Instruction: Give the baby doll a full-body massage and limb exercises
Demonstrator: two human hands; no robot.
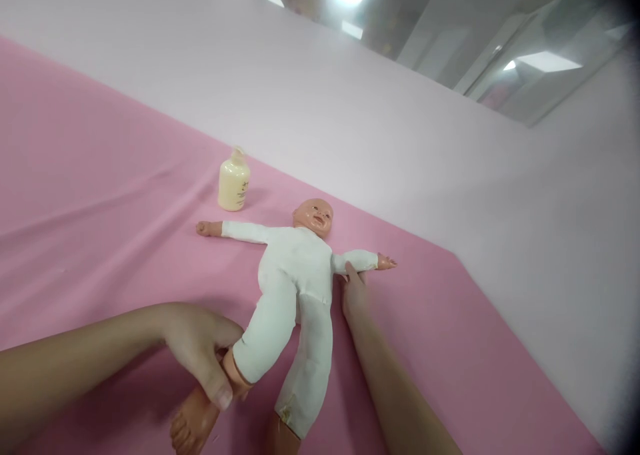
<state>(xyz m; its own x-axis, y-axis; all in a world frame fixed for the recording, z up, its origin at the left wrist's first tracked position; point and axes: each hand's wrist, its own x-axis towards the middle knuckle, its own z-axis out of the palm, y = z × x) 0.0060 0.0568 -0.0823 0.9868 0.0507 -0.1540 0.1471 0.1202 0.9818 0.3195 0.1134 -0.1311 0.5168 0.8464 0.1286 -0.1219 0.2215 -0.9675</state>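
Note:
A baby doll point(300, 261) with a white cloth body lies on its back on a pink sheet point(425, 335), arms spread wide. Its head points away from me and its feet toward me. My left hand point(205, 345) is wrapped round the ankle of the doll's leg on the left, thumb on top. At the doll's other side, my right hand point(356, 293) grips the white sleeved arm on the right, with the thumb over it and the other fingers mostly hidden beneath.
A cream pump bottle point(233, 181) with small dark print stands upright beyond the doll's outstretched left-side arm. Past the sheet's edge runs a white surface point(320, 108). A glass pane point(425, 28) with bright light reflections is at the top.

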